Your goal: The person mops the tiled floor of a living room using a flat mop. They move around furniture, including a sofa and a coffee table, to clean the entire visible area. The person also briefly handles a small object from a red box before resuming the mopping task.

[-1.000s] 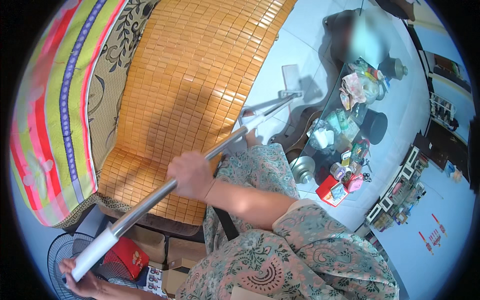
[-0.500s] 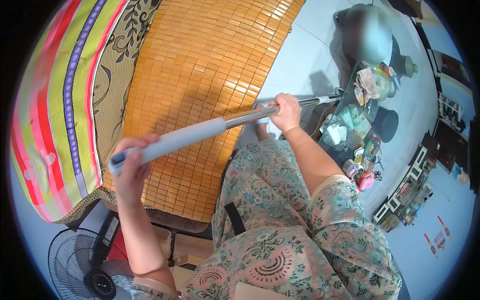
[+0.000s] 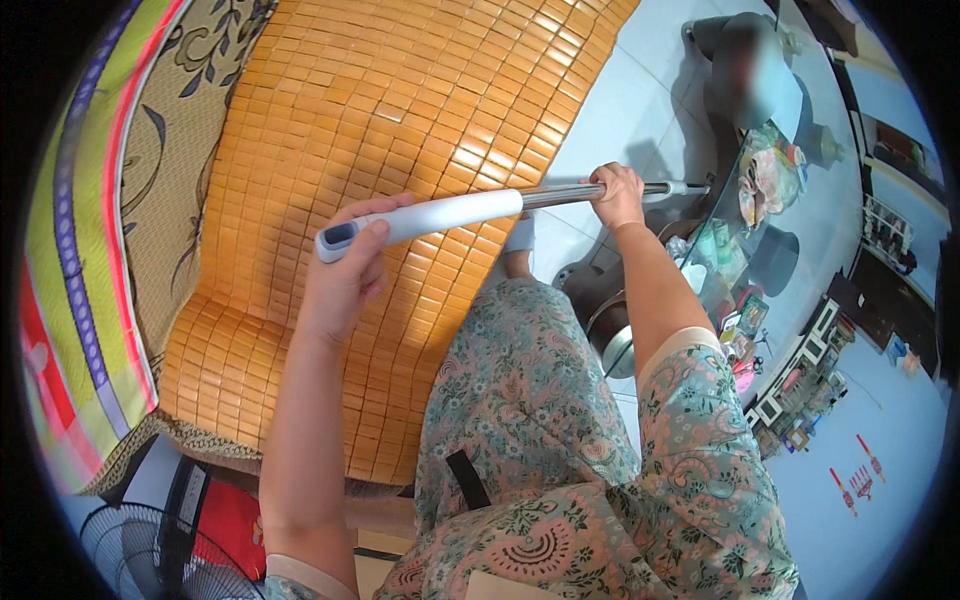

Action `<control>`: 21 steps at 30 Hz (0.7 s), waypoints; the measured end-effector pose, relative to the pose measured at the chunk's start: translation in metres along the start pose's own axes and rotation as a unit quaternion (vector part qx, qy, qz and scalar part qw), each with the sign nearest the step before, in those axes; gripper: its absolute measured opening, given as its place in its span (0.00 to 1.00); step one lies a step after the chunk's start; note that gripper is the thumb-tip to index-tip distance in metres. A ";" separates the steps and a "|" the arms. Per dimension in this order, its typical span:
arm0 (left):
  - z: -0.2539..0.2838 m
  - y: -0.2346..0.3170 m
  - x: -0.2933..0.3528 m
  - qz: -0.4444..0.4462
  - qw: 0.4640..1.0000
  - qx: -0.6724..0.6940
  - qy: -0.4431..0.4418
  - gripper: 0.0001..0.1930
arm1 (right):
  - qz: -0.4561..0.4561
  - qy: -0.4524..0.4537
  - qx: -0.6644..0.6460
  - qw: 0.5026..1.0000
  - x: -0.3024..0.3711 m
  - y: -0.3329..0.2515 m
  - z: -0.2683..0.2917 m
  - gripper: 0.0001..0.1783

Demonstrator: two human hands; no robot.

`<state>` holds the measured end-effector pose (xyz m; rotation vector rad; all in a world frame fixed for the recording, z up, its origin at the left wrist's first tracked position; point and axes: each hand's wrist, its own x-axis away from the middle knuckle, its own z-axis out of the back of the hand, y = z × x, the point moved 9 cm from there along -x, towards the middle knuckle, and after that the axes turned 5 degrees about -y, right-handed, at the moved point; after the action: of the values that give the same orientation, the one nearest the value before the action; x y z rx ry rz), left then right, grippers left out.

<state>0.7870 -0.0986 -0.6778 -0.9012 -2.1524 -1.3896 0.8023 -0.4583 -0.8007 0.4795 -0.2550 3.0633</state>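
My left hand (image 3: 345, 280) is closed around the pale grey grip of a long metal pole (image 3: 450, 215), near the hollow end of the handle. Farther along, my right hand (image 3: 618, 195) wraps the steel shaft. Slightly tilted, the pole runs across my front, and its far end reaches low beside the glass table (image 3: 655, 290). What is fixed to that end cannot be made out. Below the grip lies an orange tile mat (image 3: 390, 110) over a long seat.
A striped cloth (image 3: 95, 260) lies along the seat's far left. At lower left stands a black fan (image 3: 150, 555). Bags (image 3: 765, 185) and small items crowd the glass table at right. A dark stool-like object (image 3: 770, 255) shows beyond it, and a blurred figure (image 3: 755, 75) at upper right.
Both hands have shifted right with the pole, the left one also moving up, so the pole lies closer to level. The view has turned, and more of the floor under the table shows.
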 end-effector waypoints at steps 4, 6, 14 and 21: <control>0.001 -0.028 -0.022 0.009 0.999 0.039 -0.003 0.13 | -0.012 -0.077 -0.023 0.997 -0.012 0.025 -0.025 0.05; 0.002 -0.034 -0.031 0.017 0.998 0.052 0.003 0.14 | -0.026 -0.093 -0.014 0.995 -0.017 0.032 -0.041 0.04; 0.065 -0.004 -0.062 -0.079 0.990 -0.099 0.059 0.17 | -0.018 0.046 -0.040 0.998 -0.032 -0.005 -0.036 0.06; 0.041 0.061 -0.043 -0.152 0.986 -0.044 0.055 0.15 | -0.055 0.100 -0.099 0.988 -0.027 -0.022 0.025 0.17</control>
<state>0.8603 -0.0564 -0.6839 -0.5248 -2.2260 -1.6484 0.8367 -0.4409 -0.7824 0.1686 -0.4998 2.9078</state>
